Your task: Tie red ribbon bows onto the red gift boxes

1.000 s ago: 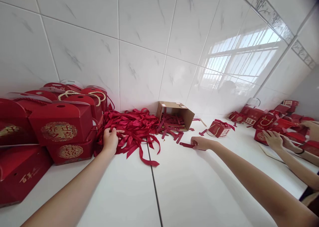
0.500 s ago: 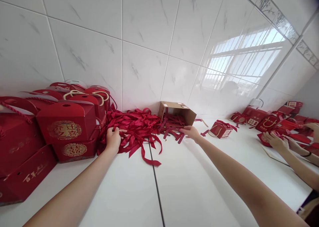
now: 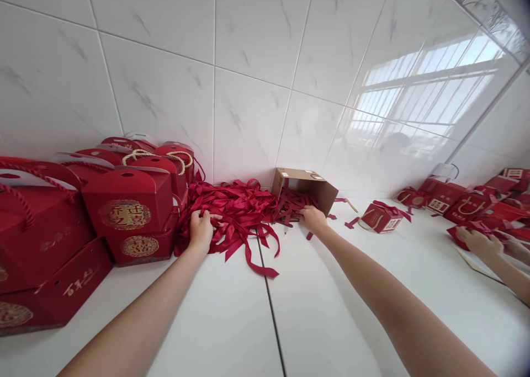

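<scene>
My left hand (image 3: pixel 201 229) is at the front left of a heap of red satin ribbons (image 3: pixel 236 200). Its fingers are curled in, closed on a ribbon at the heap's edge. My right hand (image 3: pixel 313 219) reaches to the mouth of a cardboard box (image 3: pixel 327 195) lying on its side against the wall. Dark red strips (image 3: pixel 290 206) spill from this box, and my right fingers touch them; the fingertips are hidden among the strips. One loose ribbon end (image 3: pixel 263 271) trails forward over the table seam.
Red gift boxes (image 3: pixel 128 200) are stacked on the left. A small red box (image 3: pixel 380 217) with a bow stands right of the carton, near a loose strip (image 3: pixel 351 223). Farther right, another person's hands (image 3: pixel 482 244) work beside more red boxes (image 3: pixel 467 203). A tiled wall (image 3: pixel 248 117) backs the white table (image 3: pixel 232 322).
The view has swung slightly left, so everything appears farther right. My right hand has shifted left over the strips, which now lie nearer the box mouth. My left hand stays at the ribbons.
</scene>
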### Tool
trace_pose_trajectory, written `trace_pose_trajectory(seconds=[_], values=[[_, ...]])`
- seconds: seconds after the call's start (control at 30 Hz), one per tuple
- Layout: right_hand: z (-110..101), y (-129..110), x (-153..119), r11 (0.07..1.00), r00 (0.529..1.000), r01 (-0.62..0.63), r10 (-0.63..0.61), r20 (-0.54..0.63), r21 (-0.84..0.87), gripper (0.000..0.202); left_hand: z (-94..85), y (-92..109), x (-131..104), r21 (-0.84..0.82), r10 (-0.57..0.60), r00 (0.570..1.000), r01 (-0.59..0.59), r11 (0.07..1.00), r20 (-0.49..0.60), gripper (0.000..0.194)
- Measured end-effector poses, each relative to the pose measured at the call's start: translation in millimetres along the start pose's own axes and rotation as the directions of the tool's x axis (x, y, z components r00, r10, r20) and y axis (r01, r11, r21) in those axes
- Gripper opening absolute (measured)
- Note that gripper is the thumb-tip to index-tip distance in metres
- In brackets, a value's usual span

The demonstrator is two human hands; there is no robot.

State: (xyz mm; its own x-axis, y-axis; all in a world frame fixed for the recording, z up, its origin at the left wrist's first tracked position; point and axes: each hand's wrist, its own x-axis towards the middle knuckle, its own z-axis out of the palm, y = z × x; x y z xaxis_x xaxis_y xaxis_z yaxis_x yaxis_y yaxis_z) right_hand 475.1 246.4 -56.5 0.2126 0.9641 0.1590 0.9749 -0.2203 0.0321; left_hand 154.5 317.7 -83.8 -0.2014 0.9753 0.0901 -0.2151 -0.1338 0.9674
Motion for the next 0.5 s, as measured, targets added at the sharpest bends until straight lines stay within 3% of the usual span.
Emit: trace_pose_trajectory(seconds=[0.2, 0.5], values=[[5, 0, 6, 0.996, 1.000, 0.022, -0.022, 0.005, -0.087, 0.027, 0.5, -2, 0, 0.003, -0.005, 1.000, 0.005, 1.000, -0.006, 0.028], [15, -4, 12, 0.995, 0.998, -0.059, 0.058, -0.006, -0.083, 0.031, 0.0, -1, -2, 0.020, 0.017, 1.000, -0.017, 1.000, -0.001, 0.020]])
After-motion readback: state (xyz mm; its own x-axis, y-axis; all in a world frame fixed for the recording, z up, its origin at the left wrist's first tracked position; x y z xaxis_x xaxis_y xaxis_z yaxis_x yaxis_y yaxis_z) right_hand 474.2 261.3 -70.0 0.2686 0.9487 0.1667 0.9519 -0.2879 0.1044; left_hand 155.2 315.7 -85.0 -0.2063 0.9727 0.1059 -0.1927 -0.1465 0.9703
